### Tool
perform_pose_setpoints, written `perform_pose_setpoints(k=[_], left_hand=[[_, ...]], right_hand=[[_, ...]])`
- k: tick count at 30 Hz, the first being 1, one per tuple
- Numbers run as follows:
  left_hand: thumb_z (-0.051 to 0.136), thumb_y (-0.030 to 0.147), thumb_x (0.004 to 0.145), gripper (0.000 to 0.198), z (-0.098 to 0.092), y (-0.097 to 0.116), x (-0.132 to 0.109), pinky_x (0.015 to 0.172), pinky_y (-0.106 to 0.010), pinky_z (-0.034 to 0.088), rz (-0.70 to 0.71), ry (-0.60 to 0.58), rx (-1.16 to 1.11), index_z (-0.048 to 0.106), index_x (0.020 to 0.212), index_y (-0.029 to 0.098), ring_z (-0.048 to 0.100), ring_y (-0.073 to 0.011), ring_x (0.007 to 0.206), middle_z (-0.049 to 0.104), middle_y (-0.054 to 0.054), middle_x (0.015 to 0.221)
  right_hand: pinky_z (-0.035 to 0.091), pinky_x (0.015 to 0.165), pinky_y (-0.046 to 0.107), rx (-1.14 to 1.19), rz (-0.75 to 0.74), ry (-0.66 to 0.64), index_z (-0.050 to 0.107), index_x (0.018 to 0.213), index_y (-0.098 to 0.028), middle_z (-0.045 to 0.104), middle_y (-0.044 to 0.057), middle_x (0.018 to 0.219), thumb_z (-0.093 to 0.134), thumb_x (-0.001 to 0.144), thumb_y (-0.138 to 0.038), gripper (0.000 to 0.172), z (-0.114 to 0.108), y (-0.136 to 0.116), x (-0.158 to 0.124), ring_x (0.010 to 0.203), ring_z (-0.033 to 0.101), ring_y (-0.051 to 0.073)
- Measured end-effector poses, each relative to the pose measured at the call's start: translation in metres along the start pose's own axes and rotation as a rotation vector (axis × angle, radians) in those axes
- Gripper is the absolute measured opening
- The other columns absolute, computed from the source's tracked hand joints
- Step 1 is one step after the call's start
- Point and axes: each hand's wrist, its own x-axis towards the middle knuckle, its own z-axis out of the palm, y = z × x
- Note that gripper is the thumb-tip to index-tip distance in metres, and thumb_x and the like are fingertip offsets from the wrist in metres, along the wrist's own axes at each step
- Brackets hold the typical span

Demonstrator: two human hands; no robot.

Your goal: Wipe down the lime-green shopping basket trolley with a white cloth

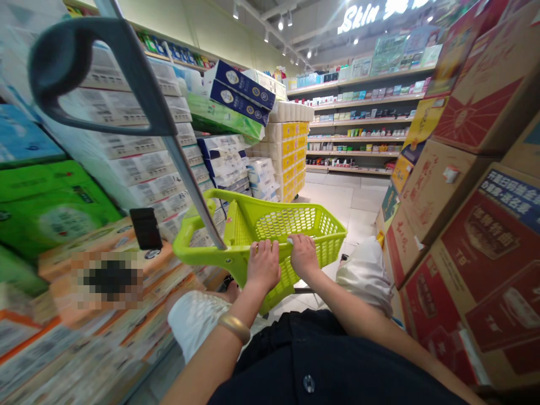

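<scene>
A lime-green plastic shopping basket with slotted walls stands in front of me, nothing visible inside it. Its metal pull pole rises to the upper left and ends in a dark grey loop handle. My left hand is closed over the near rim, fingers hooked inward. Close beside it on the right, my right hand grips the same rim. A small white bit shows at the right hand's fingertips; I cannot make out what it is.
Stacked tissue packs line the left, with a black phone-like object on orange packs. Red and brown cartons are piled on the right. Ahead, a tiled aisle leads to stocked shelves. Yellow-and-white packs stand beyond the basket.
</scene>
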Motion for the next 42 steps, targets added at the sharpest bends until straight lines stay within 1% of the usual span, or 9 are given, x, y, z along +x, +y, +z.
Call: perform_pose_setpoints(k=[5,9,13,16,21,30,35,38,42], left_hand=[[0.057,0.021,0.075,0.045,-0.001,-0.001,-0.002,0.098,-0.046,0.029,-0.003,-0.009,-0.021,0.050,0.118,0.013,0.046,-0.0300,0.105,0.056,-0.013,0.104],[0.057,0.023,0.075,0.049,-0.001,-0.003,-0.004,0.099,-0.045,0.029,0.001,-0.008,-0.008,0.049,0.122,0.013,0.046,-0.0296,0.104,0.056,-0.014,0.106],[0.059,0.025,0.075,0.053,-0.001,-0.002,-0.004,0.100,-0.045,0.029,0.004,-0.006,-0.004,0.048,0.125,0.012,0.046,-0.0298,0.105,0.055,-0.014,0.108],[0.059,0.025,0.075,0.052,-0.001,-0.001,-0.004,0.100,-0.045,0.029,0.003,-0.005,-0.012,0.049,0.124,0.012,0.046,-0.0297,0.105,0.055,-0.013,0.107],[0.057,0.023,0.075,0.050,0.000,-0.002,-0.004,0.100,-0.046,0.029,0.001,-0.014,-0.040,0.049,0.124,0.014,0.045,-0.0300,0.107,0.055,-0.013,0.107],[0.058,0.024,0.075,0.053,0.000,-0.001,-0.003,0.101,-0.046,0.028,-0.005,-0.021,-0.049,0.047,0.126,0.015,0.045,-0.0296,0.106,0.055,-0.013,0.109],[0.059,0.023,0.075,0.046,-0.001,-0.001,-0.002,0.100,-0.046,0.029,-0.008,-0.020,-0.048,0.050,0.120,0.015,0.045,-0.0291,0.105,0.055,-0.013,0.106],[0.059,0.023,0.076,0.048,-0.001,-0.002,-0.003,0.100,-0.045,0.028,0.002,-0.017,-0.048,0.049,0.122,0.016,0.044,-0.0292,0.105,0.054,-0.013,0.107],[0.060,0.026,0.075,0.055,0.000,-0.004,-0.004,0.101,-0.045,0.028,0.018,-0.013,-0.041,0.046,0.127,0.013,0.043,-0.0297,0.107,0.054,-0.013,0.109]], right_hand=[[0.033,0.099,0.032,0.087,-0.098,0.030,0.060,0.112,-0.020,0.064,0.007,0.106,0.042,0.090,-0.010,0.030,0.003,-0.023,-0.002,0.099,0.054,0.020],[0.026,0.105,0.033,0.102,-0.108,0.010,0.059,0.112,-0.021,0.065,0.006,0.107,0.043,0.086,-0.006,0.035,-0.001,-0.008,-0.005,0.104,0.054,0.019],[0.023,0.105,0.036,0.059,0.006,-0.002,0.060,0.112,-0.021,0.066,0.007,0.109,0.042,0.083,-0.003,0.039,-0.006,0.009,-0.005,0.104,0.055,0.019],[0.022,0.103,0.037,0.040,0.045,-0.020,0.060,0.112,-0.021,0.066,0.007,0.108,0.043,0.083,-0.004,0.037,-0.005,0.002,-0.003,0.104,0.055,0.020],[0.020,0.103,0.034,0.043,-0.043,-0.039,0.059,0.113,-0.023,0.065,0.005,0.110,0.042,0.086,-0.006,0.036,-0.004,-0.014,-0.003,0.104,0.056,0.017],[0.021,0.102,0.037,0.020,0.061,-0.020,0.060,0.111,-0.022,0.066,0.005,0.107,0.043,0.085,-0.004,0.036,-0.007,0.005,-0.002,0.103,0.057,0.019],[0.022,0.101,0.035,0.016,-0.055,-0.055,0.058,0.115,-0.023,0.065,0.006,0.112,0.043,0.085,-0.004,0.039,-0.002,-0.016,0.000,0.106,0.055,0.019],[0.020,0.103,0.036,0.029,-0.066,-0.056,0.058,0.114,-0.024,0.065,0.005,0.110,0.043,0.084,-0.003,0.039,-0.003,-0.008,0.000,0.104,0.056,0.018],[0.020,0.102,0.037,0.000,0.061,-0.029,0.060,0.111,-0.023,0.066,0.005,0.109,0.043,0.084,-0.002,0.038,-0.006,0.009,0.000,0.104,0.057,0.019]])
